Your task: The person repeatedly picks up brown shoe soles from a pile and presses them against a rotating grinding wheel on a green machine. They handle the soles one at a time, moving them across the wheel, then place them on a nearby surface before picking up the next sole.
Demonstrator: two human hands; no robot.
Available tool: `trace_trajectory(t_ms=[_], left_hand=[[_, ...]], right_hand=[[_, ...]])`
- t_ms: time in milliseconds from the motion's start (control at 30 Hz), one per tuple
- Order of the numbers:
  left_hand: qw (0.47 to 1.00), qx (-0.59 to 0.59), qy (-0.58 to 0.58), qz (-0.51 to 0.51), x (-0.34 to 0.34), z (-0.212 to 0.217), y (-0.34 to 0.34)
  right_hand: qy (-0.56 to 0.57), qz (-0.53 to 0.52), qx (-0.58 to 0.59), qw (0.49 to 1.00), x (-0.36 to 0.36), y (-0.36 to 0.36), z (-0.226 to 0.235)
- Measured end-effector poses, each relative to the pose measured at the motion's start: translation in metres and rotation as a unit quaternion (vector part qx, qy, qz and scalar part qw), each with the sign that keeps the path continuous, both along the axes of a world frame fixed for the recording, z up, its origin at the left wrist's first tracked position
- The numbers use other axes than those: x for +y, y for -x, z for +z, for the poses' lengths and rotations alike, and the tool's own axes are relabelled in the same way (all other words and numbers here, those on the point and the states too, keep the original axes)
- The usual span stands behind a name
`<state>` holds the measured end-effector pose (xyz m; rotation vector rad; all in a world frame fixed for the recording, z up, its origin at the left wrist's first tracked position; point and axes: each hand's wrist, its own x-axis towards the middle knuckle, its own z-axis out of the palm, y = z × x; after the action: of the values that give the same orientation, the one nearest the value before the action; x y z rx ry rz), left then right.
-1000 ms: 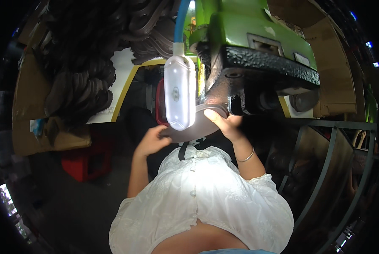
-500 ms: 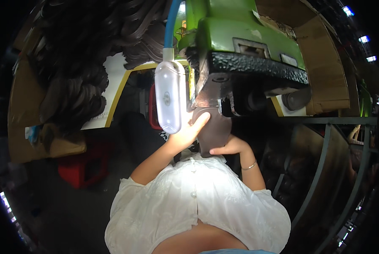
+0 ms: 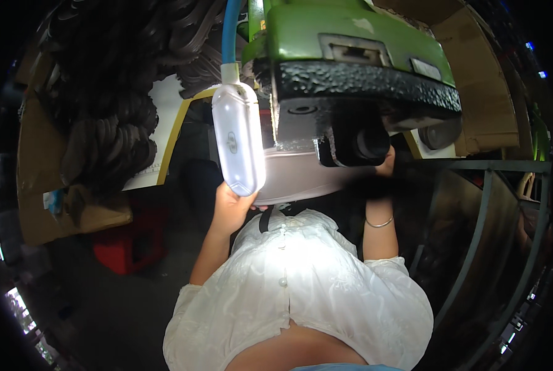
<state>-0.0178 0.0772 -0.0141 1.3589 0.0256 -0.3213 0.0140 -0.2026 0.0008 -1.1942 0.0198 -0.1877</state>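
A grey-brown shoe sole point(image 3: 301, 176) lies crosswise under the head of a green machine point(image 3: 350, 37). My left hand point(image 3: 232, 207) is closed on the sole's left end, partly covered by a glowing white lamp point(image 3: 236, 139). At the other end, my right hand point(image 3: 386, 162) grips the sole beside the machine's black round part point(image 3: 370, 142), which hides most of its fingers. Below the sole, near my left fingers, a short dark strip point(image 3: 264, 221) hangs down. The machine head covers the sole's far edge.
Dark soles point(image 3: 116, 123) are heaped at the left beside a cardboard box point(image 3: 72, 216). A red stool point(image 3: 128, 247) stands below. Another open carton point(image 3: 483, 80) is at the far right, with a metal rack point(image 3: 474, 247) nearer me. A blue hose point(image 3: 230, 37) runs up from the lamp.
The sole has turned from pointing toward me to lying crosswise. My left hand has moved left and nearer me; my right hand has moved right and farther away.
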Motion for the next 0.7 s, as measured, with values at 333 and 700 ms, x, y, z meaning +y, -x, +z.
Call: trace_trajectory(t_ms=[333,700], left_hand=[[0.993,0.027,-0.083,0.08,0.06,-0.018,0.005],[0.97,-0.121,-0.154,-0.147,-0.043,-0.014,-0.009]], right_hand=[[0.054,0.083,-0.059,0.993,0.086,0.001,0.022],[0.134,0.153,-0.091,0.975,0.085,-0.016,0.025]])
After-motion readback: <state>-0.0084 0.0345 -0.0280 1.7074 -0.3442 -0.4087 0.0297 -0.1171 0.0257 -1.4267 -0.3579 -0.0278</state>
